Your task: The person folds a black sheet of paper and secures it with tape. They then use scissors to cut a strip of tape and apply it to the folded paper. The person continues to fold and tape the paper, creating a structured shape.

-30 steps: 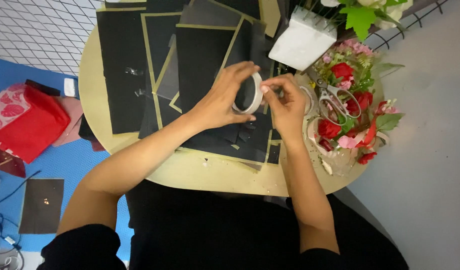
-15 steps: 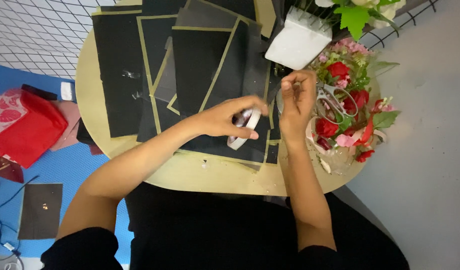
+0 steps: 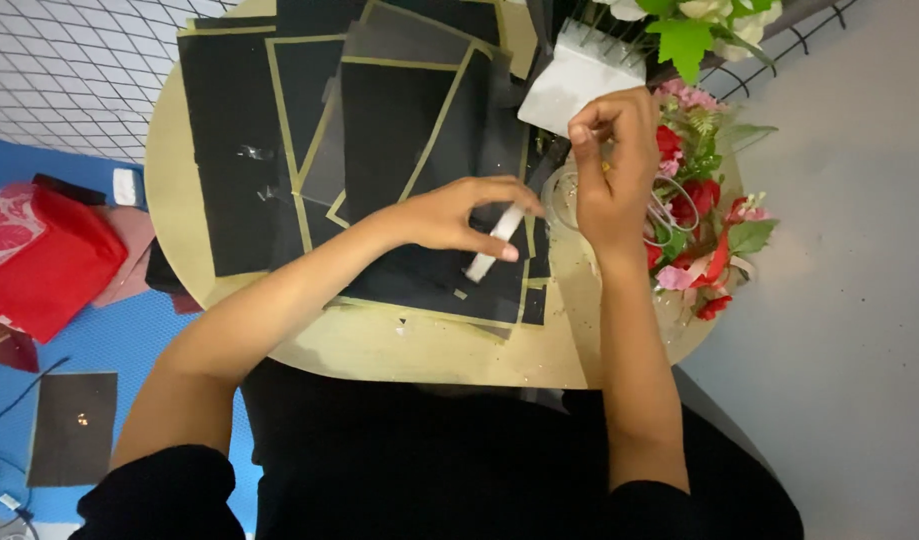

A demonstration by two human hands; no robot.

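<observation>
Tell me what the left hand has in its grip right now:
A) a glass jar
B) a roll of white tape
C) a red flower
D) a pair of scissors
B. The left hand pinches a roll of white tape edge-on over the black sheets, while the right hand is raised beside the flowers.

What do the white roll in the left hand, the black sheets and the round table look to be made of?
The tape roll, pinched in the left hand, looks like a white, matte paper-backed tape ring. The black sheets appear to be thin card or stiff paper, matte and flat-lying, with pale gold borders. The table looks like light, smooth wood or laminate; which one cannot be told.
</observation>
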